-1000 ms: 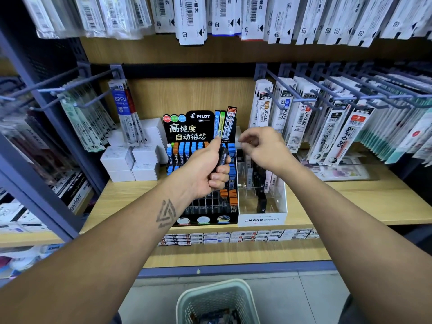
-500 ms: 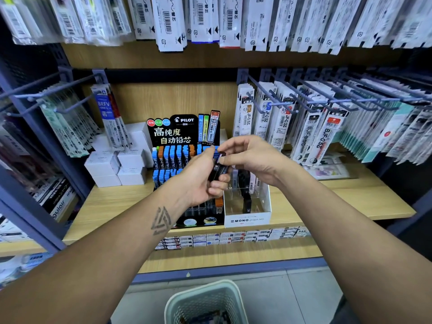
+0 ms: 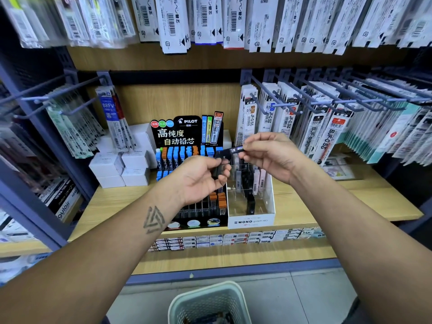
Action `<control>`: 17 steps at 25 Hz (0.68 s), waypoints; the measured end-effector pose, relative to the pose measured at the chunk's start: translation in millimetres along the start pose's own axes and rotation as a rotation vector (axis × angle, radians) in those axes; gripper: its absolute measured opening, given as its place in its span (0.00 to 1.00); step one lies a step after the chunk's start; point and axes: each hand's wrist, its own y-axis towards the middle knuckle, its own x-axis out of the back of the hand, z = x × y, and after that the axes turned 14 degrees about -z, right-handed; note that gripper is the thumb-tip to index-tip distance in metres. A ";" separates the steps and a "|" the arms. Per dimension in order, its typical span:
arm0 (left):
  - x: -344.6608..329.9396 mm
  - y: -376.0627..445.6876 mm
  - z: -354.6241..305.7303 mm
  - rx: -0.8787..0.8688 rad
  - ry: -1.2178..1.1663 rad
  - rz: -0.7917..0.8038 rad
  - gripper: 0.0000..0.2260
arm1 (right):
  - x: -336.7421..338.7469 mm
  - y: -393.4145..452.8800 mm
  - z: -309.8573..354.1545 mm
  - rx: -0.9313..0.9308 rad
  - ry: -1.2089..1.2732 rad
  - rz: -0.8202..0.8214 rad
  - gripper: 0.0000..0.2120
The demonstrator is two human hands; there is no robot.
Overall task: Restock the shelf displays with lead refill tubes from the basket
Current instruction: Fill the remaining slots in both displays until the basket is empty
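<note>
R hand [image 3: 268, 157] pinches lead tube [image 3: 235, 150]; L hand [image 3: 203, 177] prob. holds more.

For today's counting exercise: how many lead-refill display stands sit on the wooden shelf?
2. Black Pilot stand, centre-left; white Mono stand beside it, on its right. No third shows, though some shelf is covered.

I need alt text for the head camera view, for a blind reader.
Right hand pinches a dark lead tube above the MONO display; left hand holds more tubes before the Pilot display. Basket sits below.
</note>
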 end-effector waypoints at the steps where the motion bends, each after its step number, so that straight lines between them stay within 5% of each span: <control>1: 0.5 -0.1 -0.2 -0.027 -0.017 0.010 0.08 | 0.8 -1.3 -0.9 -0.011 0.001 0.014 0.06; 8: -0.6 3.5 3.4 -0.155 0.006 0.041 0.08 | -5.0 -7.4 -4.5 0.035 -0.296 0.090 0.10; 17: 1.2 1.7 4.7 -0.117 -0.143 0.097 0.14 | -13.4 -13.3 -2.0 -0.016 -0.305 0.117 0.13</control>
